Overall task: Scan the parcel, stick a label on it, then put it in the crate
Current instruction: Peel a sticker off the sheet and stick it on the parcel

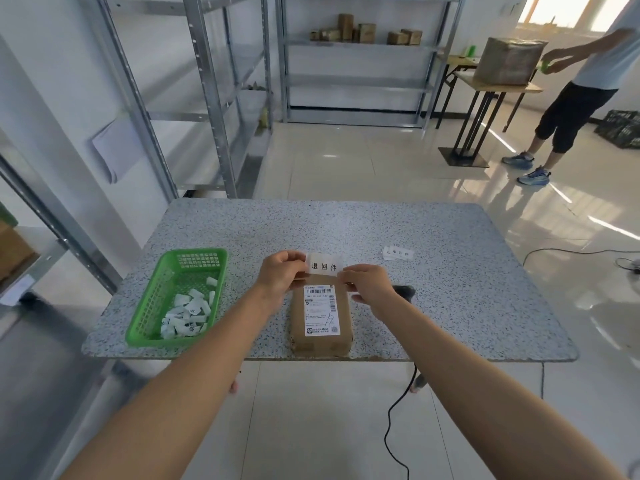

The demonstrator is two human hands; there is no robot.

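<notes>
A brown cardboard parcel (320, 318) with a white shipping slip on top lies at the front edge of the speckled table (450, 289). Just above its far end I hold a white label (323, 266) printed with three black characters. My left hand (282, 273) pinches the label's left end and my right hand (367, 284) pinches its right end. A dark scanner (404, 292) lies on the table right of the parcel, partly hidden behind my right hand.
A green plastic basket (145, 306) with several crumpled white paper strips sits at the table's left. Spare labels (398, 253) lie at the right back. The scanner's black cable (394, 414) hangs off the front edge. Metal shelving stands behind; a person stands at the far right by another table.
</notes>
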